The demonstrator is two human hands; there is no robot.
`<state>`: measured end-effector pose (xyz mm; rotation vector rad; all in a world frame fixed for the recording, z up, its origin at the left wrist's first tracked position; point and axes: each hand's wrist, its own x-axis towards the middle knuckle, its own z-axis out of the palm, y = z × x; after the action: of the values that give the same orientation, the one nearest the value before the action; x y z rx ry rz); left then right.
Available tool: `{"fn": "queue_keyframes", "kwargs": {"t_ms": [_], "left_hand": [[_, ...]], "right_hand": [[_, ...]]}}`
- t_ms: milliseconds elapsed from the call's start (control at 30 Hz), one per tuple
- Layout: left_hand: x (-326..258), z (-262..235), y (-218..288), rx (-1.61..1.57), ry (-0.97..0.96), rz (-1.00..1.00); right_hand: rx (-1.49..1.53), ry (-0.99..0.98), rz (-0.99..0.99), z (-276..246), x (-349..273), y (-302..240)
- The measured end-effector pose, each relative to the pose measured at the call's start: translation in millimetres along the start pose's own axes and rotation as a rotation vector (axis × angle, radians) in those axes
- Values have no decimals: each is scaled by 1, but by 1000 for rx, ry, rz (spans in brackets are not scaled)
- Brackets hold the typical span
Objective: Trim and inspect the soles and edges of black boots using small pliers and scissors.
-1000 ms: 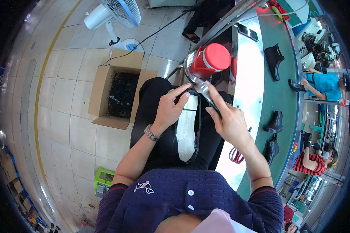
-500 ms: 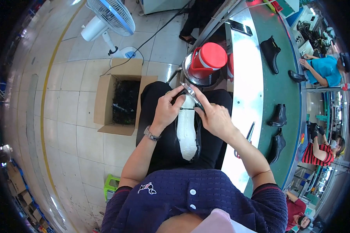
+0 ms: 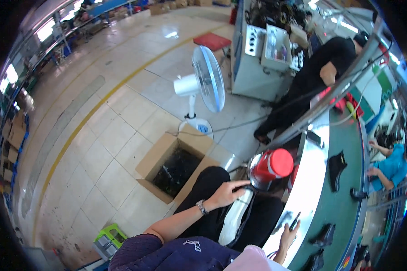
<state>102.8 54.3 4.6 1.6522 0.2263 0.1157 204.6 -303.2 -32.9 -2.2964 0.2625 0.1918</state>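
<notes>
A white shoe piece [image 3: 234,217] lies lengthwise on my lap, over black trousers. My left hand [image 3: 225,193], with a watch on the wrist, rests on its far tip with fingers stretched along it and holds it there. My right hand [image 3: 287,234] is off the shoe piece, at the shiny edge of the bench [image 3: 308,189], fingers spread beside a thin dark tool [image 3: 295,221]. A red-lidded container [image 3: 272,167] sits in a metal bowl just beyond my left fingertips.
An open cardboard box [image 3: 174,166] stands on the tiled floor left of my knees, with a white pedestal fan [image 3: 206,85] behind it. Black shoes [image 3: 337,167] lie on the green belt. A person in black [image 3: 319,74] stands ahead, and another in blue [image 3: 391,168] sits on the right.
My right hand has let go of the white shoe piece and moved down to the bench edge. The view has swung up toward the floor and fan. My left hand stays on the piece.
</notes>
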Motion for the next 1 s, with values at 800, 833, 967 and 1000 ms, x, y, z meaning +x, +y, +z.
{"fn": "queue_keyframes", "kwargs": {"t_ms": [800, 833, 967, 1000], "left_hand": [[8, 0, -1, -18, 66, 131], [10, 0, 0, -10, 68, 122], [8, 7, -7, -146, 31, 30], [8, 9, -6, -85, 32, 59]], "right_hand": [[-307, 241, 196, -54, -124, 86], [-296, 236, 190, -60, -120, 110], [327, -4, 413, -66, -133, 47], [565, -36, 434, -67, -140, 35]]}}
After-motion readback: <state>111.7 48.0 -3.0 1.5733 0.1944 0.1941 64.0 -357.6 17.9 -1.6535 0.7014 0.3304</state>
